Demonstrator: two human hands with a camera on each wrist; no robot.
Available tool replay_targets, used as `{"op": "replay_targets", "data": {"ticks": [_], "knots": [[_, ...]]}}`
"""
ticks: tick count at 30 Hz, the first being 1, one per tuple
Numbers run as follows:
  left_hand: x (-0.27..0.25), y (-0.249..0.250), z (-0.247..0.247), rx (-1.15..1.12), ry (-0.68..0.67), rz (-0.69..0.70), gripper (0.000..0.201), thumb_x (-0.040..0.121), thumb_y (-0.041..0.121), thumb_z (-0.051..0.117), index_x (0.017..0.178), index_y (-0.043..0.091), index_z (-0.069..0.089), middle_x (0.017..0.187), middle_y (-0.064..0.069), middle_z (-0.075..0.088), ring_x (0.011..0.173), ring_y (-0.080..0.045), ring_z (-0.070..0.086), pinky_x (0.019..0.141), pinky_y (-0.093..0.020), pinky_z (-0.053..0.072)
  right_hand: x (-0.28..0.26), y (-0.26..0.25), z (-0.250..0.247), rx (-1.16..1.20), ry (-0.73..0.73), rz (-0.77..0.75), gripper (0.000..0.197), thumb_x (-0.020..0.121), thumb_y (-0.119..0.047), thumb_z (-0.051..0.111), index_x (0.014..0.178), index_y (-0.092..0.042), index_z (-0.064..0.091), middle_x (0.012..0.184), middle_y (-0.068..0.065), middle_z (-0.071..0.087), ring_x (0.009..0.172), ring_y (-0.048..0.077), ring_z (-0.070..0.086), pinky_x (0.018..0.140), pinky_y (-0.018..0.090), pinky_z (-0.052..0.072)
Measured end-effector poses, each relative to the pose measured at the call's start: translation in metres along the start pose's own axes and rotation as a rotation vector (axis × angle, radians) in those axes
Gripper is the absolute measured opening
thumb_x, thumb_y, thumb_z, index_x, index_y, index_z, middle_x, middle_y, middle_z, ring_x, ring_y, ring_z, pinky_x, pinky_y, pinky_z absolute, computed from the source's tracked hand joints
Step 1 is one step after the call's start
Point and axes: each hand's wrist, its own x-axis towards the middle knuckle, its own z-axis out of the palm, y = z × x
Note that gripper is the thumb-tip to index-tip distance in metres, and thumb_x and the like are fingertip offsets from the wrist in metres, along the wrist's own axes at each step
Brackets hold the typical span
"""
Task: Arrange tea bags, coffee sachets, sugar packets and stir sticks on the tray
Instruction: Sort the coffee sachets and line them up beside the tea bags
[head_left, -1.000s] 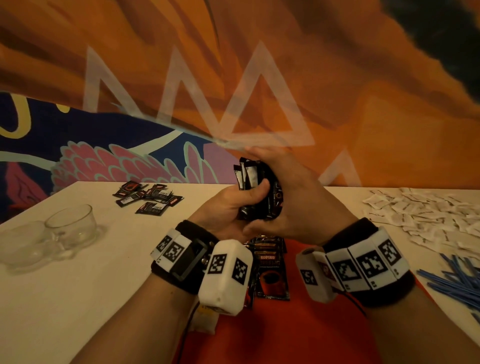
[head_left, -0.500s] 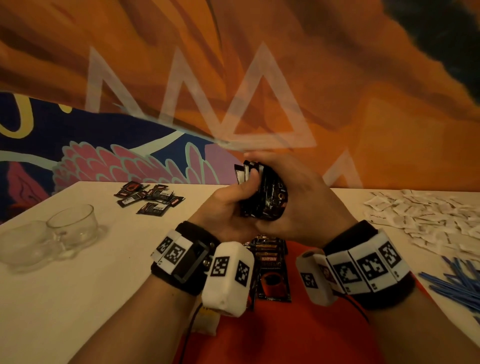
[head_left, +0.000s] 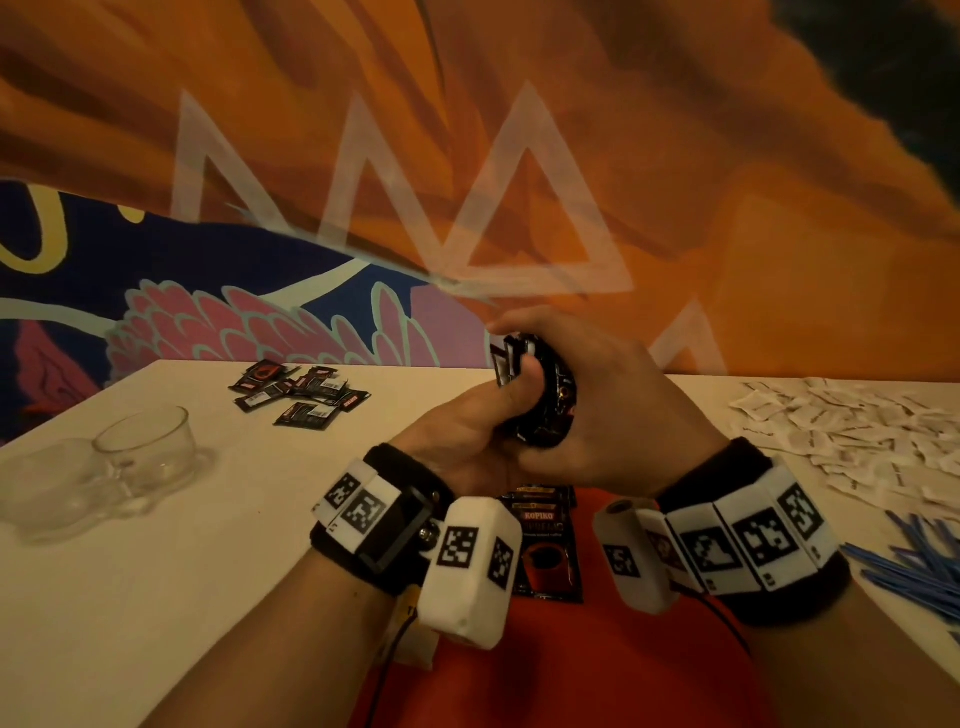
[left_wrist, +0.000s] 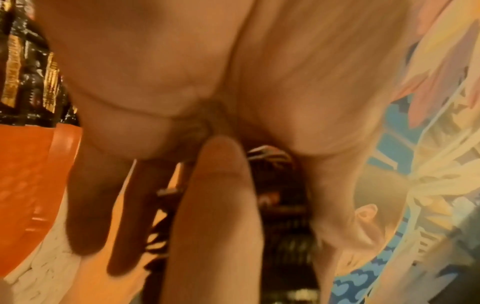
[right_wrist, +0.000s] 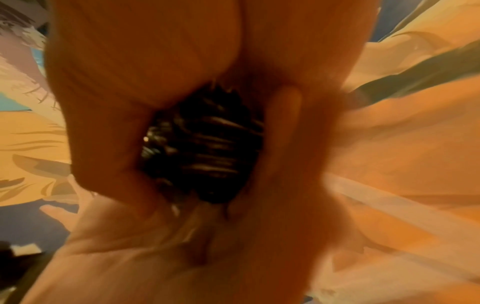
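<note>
A thick bundle of black coffee sachets (head_left: 540, 395), upright, lifted above the orange tray (head_left: 597, 665). Clamped from the right side by the right hand (head_left: 602, 410), fingers curled over the top and far edge of the bundle. Pressed from the left side by the left hand (head_left: 467, 436), thumb (head_left: 511, 387) lying across the near face, other fingers hidden behind. In the right wrist view, stacked dark edges of the sachets (right_wrist: 202, 148) wedged between palm and curled fingers (right_wrist: 283, 131). Left wrist view blurred; grip not readable there.

Below the bundle, more sachets (head_left: 545, 540) flat on the far part of the tray. Left of the tray and further back, a loose scatter of sachets (head_left: 301, 392) on the table (head_left: 156, 571). Left of the tray, glass cups (head_left: 140, 457). Right of the tray, a heap of white sugar packets (head_left: 852, 431) and nearer, blue stir sticks (head_left: 914, 566).
</note>
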Motion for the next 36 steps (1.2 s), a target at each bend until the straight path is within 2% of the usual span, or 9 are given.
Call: {"op": "replay_targets", "data": {"ticks": [6,10,14,16,18,22,26,33,36], "knots": [[0.001,0.001,-0.005,-0.199,0.039,0.046,0.044,0.068,0.031,0.087,0.104,0.009,0.076,0.105,-0.011,0.073,0.1,-0.023,0.071,0.082,-0.035,0.059,0.0,-0.003,0.008,0.017,-0.009,-0.012,0.107,0.06,-0.04,0.089,0.148,-0.028,0.029,0.136,-0.011,0.052,0.121,0.006,0.053,0.099,0.031,0.048],[-0.002,-0.004,-0.003,-0.146,0.025,-0.017,0.043,0.063,0.027,0.091,0.099,0.008,0.078,0.1,-0.011,0.075,0.094,-0.022,0.073,0.078,-0.033,0.059,-0.001,0.002,0.013,0.022,-0.036,0.024,0.111,0.058,-0.04,0.084,0.149,-0.038,0.021,0.135,-0.011,0.052,0.115,0.012,0.056,0.091,0.037,0.052],[0.0,-0.002,0.006,-0.114,0.089,0.012,0.037,0.075,0.03,0.082,0.106,0.01,0.075,0.105,-0.011,0.071,0.099,-0.022,0.071,0.088,-0.034,0.058,-0.001,0.005,0.011,0.084,-0.029,0.087,0.123,0.053,-0.041,0.092,0.15,-0.036,0.017,0.141,-0.014,0.043,0.123,0.0,0.047,0.1,0.017,0.041],[0.002,-0.002,0.012,-0.138,0.122,0.026,0.031,0.081,0.031,0.07,0.104,0.01,0.075,0.1,-0.009,0.072,0.094,-0.021,0.071,0.082,-0.032,0.059,-0.001,0.006,0.007,0.075,-0.008,0.071,0.117,0.055,-0.033,0.09,0.15,-0.029,0.021,0.125,-0.015,0.051,0.105,-0.006,0.053,0.089,0.012,0.043],[0.003,-0.002,0.013,-0.126,0.141,0.048,0.032,0.083,0.031,0.067,0.107,0.01,0.071,0.101,-0.009,0.07,0.094,-0.022,0.07,0.083,-0.033,0.058,-0.001,0.007,0.006,0.068,0.016,0.052,0.114,0.056,-0.03,0.086,0.151,-0.027,0.022,0.118,-0.013,0.055,0.098,-0.001,0.057,0.085,0.021,0.05],[0.004,0.004,0.016,-0.154,0.164,0.066,0.021,0.091,0.023,0.06,0.102,0.007,0.07,0.095,-0.011,0.069,0.085,-0.022,0.07,0.078,-0.032,0.058,-0.002,0.014,0.005,0.004,0.038,0.061,0.124,0.053,-0.051,0.09,0.153,-0.027,0.02,0.153,-0.005,0.029,0.142,0.012,0.029,0.115,0.041,0.033],[0.003,0.017,0.011,-0.221,0.299,0.211,0.029,0.091,0.025,0.056,0.114,0.009,0.066,0.102,-0.013,0.067,0.091,-0.024,0.068,0.083,-0.038,0.058,0.0,0.009,0.01,-0.005,0.227,-0.049,0.088,0.063,-0.036,0.089,0.137,-0.013,0.046,0.136,0.003,0.05,0.125,0.014,0.045,0.106,0.02,0.036],[-0.003,0.029,0.004,-0.286,0.328,0.237,0.076,0.088,0.053,0.06,0.144,0.004,0.046,0.125,-0.013,0.058,0.118,-0.028,0.058,0.104,-0.041,0.048,0.003,0.005,0.033,-0.129,0.317,-0.095,0.051,0.075,-0.026,0.076,0.122,-0.013,0.064,0.125,0.004,0.064,0.117,0.027,0.058,0.093,0.05,0.048],[-0.004,0.031,-0.001,-0.252,0.319,0.211,0.067,0.092,0.04,0.06,0.146,0.005,0.043,0.122,-0.012,0.057,0.115,-0.027,0.057,0.1,-0.039,0.051,0.004,0.009,0.036,-0.171,0.282,-0.089,0.051,0.074,-0.027,0.076,0.122,-0.015,0.065,0.125,0.002,0.064,0.118,0.026,0.058,0.095,0.052,0.046]]}}
